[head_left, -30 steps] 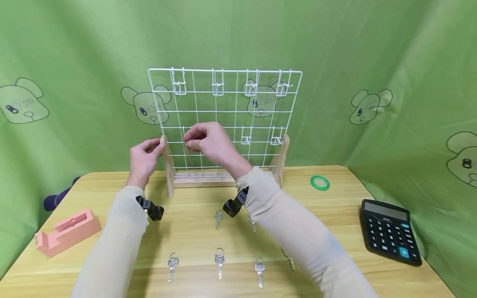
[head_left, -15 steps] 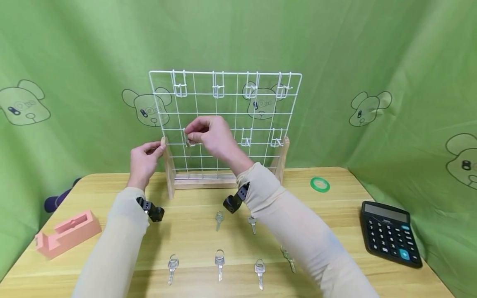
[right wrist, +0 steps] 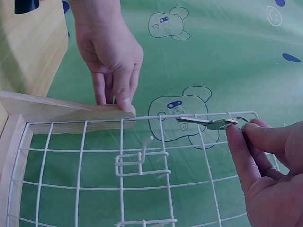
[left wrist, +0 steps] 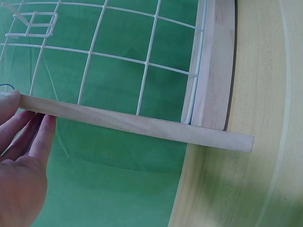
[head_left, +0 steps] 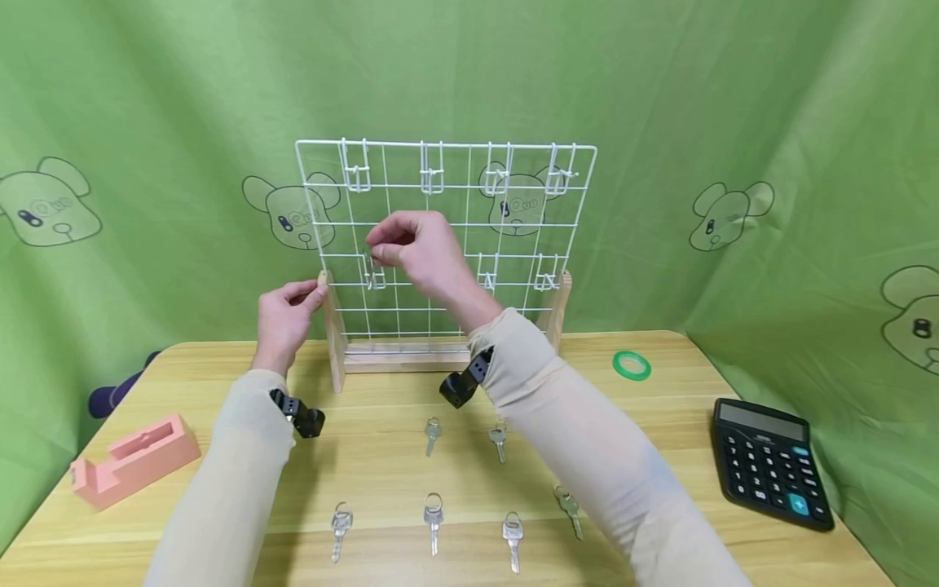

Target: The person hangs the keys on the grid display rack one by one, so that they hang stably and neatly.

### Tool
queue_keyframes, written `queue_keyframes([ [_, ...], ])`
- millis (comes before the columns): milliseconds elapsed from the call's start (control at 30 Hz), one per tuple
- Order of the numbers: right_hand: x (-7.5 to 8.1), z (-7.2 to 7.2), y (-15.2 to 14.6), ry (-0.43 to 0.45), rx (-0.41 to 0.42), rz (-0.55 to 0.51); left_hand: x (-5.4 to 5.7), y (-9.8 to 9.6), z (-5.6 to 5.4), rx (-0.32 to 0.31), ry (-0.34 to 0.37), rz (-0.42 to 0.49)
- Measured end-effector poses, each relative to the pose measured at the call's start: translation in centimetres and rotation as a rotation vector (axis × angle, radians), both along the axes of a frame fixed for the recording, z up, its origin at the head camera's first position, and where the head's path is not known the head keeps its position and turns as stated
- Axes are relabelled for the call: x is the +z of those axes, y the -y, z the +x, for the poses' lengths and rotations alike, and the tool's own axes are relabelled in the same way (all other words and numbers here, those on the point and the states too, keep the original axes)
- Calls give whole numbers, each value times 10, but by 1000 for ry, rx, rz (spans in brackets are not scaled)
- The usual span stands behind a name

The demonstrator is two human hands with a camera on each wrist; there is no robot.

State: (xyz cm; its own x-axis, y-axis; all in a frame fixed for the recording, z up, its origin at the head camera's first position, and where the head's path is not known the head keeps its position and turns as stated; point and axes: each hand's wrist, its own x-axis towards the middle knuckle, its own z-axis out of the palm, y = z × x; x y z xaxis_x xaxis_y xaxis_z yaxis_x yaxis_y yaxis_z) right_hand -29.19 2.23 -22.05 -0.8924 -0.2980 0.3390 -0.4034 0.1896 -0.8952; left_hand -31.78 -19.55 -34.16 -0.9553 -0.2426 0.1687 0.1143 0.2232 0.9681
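Observation:
My left hand [head_left: 284, 322] pinches the top end of the wooden upright [left wrist: 142, 124] on the rack's left side, thumb on one face and fingers on the other. Thumb and fingers of my right hand [head_left: 429, 257] pinch the ring of a metal key [right wrist: 210, 124]. The key points away from the fingertips, in front of the white wire grid rack [head_left: 469, 145]. Just below that hand in the head view is the lower-left white wire hook [head_left: 375, 281], which carries nothing; its upturned prong [right wrist: 148, 143] shows in the right wrist view.
More hooks hang along the rack's top and lower right. Several keys with rings, among them a front key [head_left: 434, 515], lie on the wooden table [head_left: 381, 456]. A pink tape dispenser [head_left: 135, 461] stands left; a green tape roll [head_left: 632, 365] and black calculator [head_left: 769, 461] lie right.
My right hand has risen with the key from beside the lower-left hook to above it, uncovering that hook. My left hand has stayed on the upright.

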Motion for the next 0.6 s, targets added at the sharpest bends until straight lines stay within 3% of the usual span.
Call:
queue_keyframes([
  [600,26,-7,11,-63,29,-118,0,-1,1,9,-12,1],
])
